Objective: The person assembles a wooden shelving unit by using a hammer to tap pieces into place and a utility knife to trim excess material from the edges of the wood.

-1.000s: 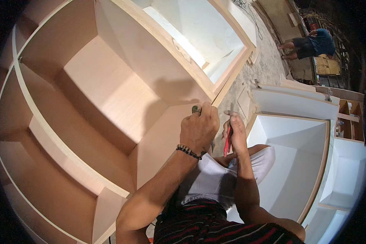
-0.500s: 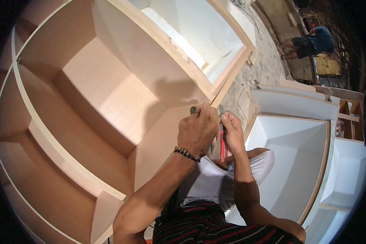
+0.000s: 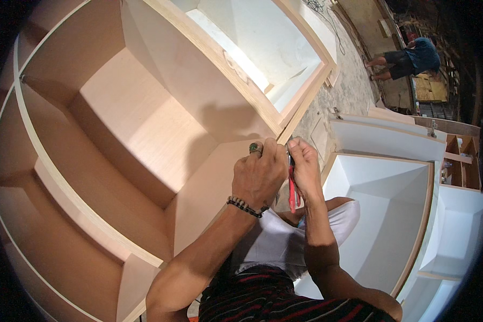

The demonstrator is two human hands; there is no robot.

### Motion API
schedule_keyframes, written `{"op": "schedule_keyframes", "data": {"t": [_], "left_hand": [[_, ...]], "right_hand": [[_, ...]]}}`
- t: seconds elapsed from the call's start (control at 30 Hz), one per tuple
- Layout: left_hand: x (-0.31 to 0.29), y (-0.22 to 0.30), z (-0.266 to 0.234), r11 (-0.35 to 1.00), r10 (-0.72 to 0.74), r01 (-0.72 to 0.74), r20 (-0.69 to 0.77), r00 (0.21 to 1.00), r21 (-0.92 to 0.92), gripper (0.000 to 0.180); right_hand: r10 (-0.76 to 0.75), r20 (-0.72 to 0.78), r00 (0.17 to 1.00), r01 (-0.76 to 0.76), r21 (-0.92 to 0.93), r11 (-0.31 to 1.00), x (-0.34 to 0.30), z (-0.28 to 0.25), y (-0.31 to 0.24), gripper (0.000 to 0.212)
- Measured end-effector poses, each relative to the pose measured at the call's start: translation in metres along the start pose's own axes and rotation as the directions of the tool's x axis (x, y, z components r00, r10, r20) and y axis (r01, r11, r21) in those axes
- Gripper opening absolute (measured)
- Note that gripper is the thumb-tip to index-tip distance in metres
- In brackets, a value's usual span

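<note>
My left hand (image 3: 259,172), with a green-stoned ring and a beaded bracelet, is closed with its fingertips bent down at the front edge of a wooden cabinet (image 3: 198,206). What its fingers pinch is hidden. Close beside it, my right hand (image 3: 305,166) is closed around a red-handled tool (image 3: 292,190) with a grey metal upper part, which looks like pliers. The red handles point down toward my lap; the thumb lies near the tool's upper end. Both hands meet near the corner where the cabinet joins a white-lined one.
The large unpainted cabinet, with several compartments, fills the left side. The white-lined cabinet (image 3: 263,43) adjoins it at the top. A white box cabinet (image 3: 381,198) with brown edges stands at right. Farther off are a concrete floor (image 3: 349,91), cables and another person (image 3: 416,56).
My right hand has shifted slightly up and left, closer to my left hand, with the red-handled tool. The left hand stays nearly in place. The far person has moved slightly.
</note>
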State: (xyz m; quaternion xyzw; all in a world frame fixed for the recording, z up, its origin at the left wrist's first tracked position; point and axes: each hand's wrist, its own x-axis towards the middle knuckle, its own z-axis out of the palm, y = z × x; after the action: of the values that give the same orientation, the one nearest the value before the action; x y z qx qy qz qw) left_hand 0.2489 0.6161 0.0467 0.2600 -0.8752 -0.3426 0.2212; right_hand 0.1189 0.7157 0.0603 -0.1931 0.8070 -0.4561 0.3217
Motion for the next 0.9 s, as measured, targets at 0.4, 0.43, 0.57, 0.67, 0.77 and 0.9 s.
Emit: {"op": "schedule_keyframes", "data": {"t": [0.4,0.43,0.57,0.67,0.77,0.9], "left_hand": [[-0.001,-0.001,0.0,0.999,0.0,0.0,0.007,1.0,-0.034,0.008],[-0.001,-0.001,0.0,1.0,0.004,-0.004,-0.013,1.0,-0.019,0.008],[-0.003,-0.001,0.004,1.0,0.014,-0.013,-0.036,0.999,0.008,0.008],[-0.001,-0.001,0.003,1.0,0.015,-0.014,-0.09,0.996,0.01,0.009],[0.001,-0.001,0.001,0.997,0.062,-0.055,-0.128,0.99,0.051,0.014],[0.002,-0.002,0.002,0.997,0.061,-0.052,-0.172,0.983,0.059,0.015]], "right_hand": [[0.079,-0.014,0.997,-0.08,-0.134,0.988,-0.006,-0.002,-0.016,0.031],[0.078,-0.023,0.997,-0.081,-0.146,0.986,-0.006,-0.003,-0.015,0.031],[0.08,-0.032,0.996,-0.084,-0.177,0.981,-0.011,-0.002,-0.011,0.031],[0.096,-0.031,0.995,-0.099,-0.157,0.983,-0.01,-0.001,-0.007,0.031],[0.086,-0.001,0.996,-0.085,-0.09,0.992,-0.01,-0.002,-0.006,0.031],[0.158,0.008,0.987,-0.158,0.035,0.987,-0.011,0.0,-0.01,0.031]]}}
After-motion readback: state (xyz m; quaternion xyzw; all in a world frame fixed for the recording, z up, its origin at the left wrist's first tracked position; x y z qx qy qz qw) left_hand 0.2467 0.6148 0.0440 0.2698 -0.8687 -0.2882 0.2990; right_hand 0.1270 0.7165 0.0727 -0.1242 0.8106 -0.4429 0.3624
